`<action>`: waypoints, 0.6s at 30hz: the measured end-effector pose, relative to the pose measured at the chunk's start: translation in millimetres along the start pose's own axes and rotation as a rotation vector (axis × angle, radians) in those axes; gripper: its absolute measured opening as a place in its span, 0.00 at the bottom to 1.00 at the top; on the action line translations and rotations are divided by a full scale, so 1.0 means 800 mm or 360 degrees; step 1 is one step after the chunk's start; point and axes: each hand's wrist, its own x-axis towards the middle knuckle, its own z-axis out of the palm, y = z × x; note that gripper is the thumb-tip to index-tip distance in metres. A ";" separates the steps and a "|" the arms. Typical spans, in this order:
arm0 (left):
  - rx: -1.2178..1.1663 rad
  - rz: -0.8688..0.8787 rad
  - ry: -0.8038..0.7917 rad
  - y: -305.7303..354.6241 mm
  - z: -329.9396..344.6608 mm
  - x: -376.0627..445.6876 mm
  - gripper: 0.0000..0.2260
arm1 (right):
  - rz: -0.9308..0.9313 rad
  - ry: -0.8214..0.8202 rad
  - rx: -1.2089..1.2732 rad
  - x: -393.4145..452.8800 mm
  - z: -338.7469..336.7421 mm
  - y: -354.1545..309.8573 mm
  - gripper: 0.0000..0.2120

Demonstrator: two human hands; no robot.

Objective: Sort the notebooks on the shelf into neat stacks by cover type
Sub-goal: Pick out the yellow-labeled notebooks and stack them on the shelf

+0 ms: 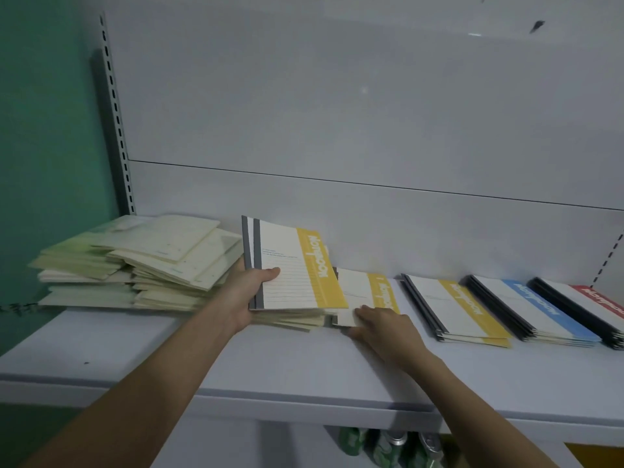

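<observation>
Yellow-banded notebook groups [462,309]: three. Blue-banded stack [537,309]: one. Red-banded stack [597,305]: one. Cream notebook heap [141,261]: one.

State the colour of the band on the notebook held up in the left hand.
Yellow, beside a white lined panel, on the notebook in the left hand; head view.

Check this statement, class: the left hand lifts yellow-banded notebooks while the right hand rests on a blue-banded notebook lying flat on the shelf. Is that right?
Not quite. In the head view the right hand rests on a yellow-banded notebook, not a blue one. The left hand does lift yellow-banded notebooks above the shelf.
</observation>
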 end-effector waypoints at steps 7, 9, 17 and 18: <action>0.0001 -0.0049 -0.0099 -0.010 0.009 -0.005 0.15 | 0.0330 0.0608 0.1022 -0.018 -0.051 -0.011 0.19; 0.0023 -0.0045 -0.0117 -0.015 0.021 -0.008 0.16 | 0.0294 0.0853 0.1138 -0.026 -0.070 -0.030 0.16; -0.0115 -0.0034 -0.0260 -0.021 0.085 -0.022 0.09 | -0.0511 0.0357 0.0440 -0.062 -0.072 -0.061 0.22; -0.0075 -0.0010 -0.0265 -0.025 0.087 -0.023 0.10 | -0.0475 0.0289 0.0549 -0.065 -0.071 -0.056 0.23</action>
